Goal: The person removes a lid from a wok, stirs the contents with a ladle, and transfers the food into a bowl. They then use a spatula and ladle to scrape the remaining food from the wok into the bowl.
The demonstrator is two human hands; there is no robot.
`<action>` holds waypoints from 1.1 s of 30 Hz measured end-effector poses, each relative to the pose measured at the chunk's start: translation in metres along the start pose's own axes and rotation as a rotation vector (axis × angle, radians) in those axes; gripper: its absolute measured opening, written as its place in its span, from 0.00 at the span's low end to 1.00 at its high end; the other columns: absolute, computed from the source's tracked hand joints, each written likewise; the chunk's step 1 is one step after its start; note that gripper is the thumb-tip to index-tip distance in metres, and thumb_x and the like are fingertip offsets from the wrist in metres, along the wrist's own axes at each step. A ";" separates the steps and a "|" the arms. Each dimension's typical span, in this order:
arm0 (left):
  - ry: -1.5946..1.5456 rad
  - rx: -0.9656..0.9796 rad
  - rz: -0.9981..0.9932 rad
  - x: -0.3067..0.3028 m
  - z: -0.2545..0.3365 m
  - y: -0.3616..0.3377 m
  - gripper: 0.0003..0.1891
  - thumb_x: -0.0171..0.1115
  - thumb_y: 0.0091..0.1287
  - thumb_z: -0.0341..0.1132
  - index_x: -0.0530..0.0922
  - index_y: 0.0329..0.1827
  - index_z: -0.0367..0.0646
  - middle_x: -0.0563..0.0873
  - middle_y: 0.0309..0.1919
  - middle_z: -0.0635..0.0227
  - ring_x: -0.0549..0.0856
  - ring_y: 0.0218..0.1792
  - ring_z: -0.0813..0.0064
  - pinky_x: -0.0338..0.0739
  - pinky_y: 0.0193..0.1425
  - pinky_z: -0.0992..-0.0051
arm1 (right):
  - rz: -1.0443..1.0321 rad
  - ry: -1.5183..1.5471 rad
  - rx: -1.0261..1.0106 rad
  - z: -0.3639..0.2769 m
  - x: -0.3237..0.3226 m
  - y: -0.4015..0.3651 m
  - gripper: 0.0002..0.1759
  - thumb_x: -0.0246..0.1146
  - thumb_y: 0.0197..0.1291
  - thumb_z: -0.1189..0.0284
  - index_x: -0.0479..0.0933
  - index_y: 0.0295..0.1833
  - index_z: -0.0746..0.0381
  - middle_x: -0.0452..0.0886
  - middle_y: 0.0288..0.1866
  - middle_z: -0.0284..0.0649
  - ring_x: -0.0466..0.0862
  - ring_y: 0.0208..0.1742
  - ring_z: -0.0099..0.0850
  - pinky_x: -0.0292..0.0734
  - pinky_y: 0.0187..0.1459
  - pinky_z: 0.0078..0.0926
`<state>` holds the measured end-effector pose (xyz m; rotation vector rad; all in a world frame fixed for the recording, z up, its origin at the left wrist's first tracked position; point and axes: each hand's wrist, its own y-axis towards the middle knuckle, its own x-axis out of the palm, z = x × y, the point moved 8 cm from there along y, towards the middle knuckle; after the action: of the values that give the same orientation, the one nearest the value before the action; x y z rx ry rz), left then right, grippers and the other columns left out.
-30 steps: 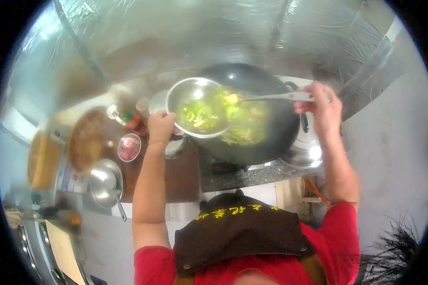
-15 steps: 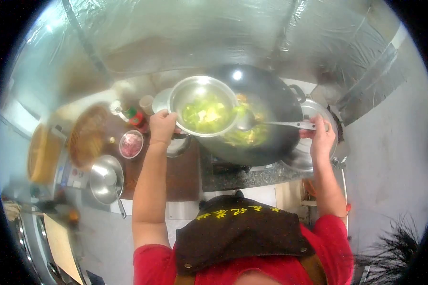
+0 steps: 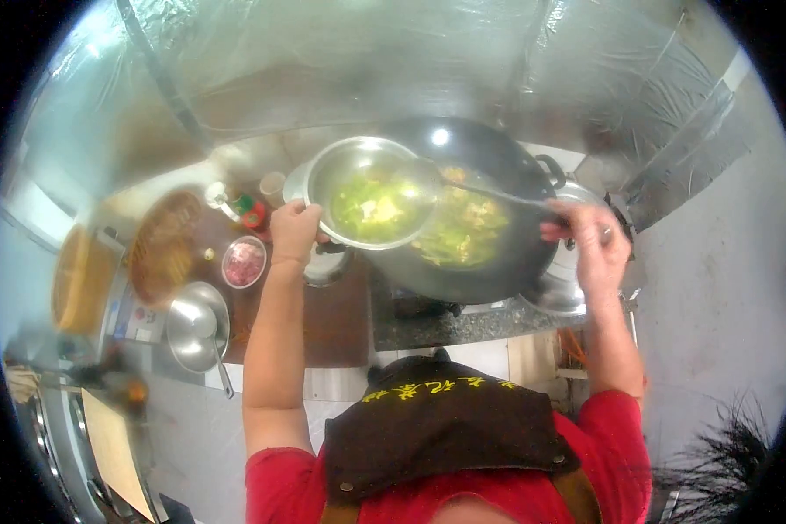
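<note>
The left hand (image 3: pixel 295 229) grips the near-left rim of the steel bowl (image 3: pixel 371 196), held over the wok (image 3: pixel 491 150). The right hand (image 3: pixel 585 240) clasps the ladle (image 3: pixel 498 194). Its handle runs leftward, with the scoop at the bowl's right rim.

shirt: red, short sleeves | apron (image 3: pixel 437 432): dark brown, yellow lettering, metal rivets, brown straps | forearms bare
</note>
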<state>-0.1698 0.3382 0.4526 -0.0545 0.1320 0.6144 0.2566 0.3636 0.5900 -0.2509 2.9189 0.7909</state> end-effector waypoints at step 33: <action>-0.002 0.019 0.070 -0.025 -0.004 0.006 0.07 0.56 0.55 0.29 0.79 0.28 0.34 0.80 0.20 0.67 0.78 0.18 0.79 0.73 0.21 0.78 | 0.452 0.256 0.406 0.145 -0.053 0.025 0.15 0.59 0.58 0.69 0.72 0.39 0.73 0.76 0.33 0.48 0.83 0.22 0.40 0.79 0.21 0.30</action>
<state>-0.1940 0.3289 0.4519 -0.0305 0.1383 0.6826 0.3129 0.4654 0.4855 0.3820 3.3380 0.1904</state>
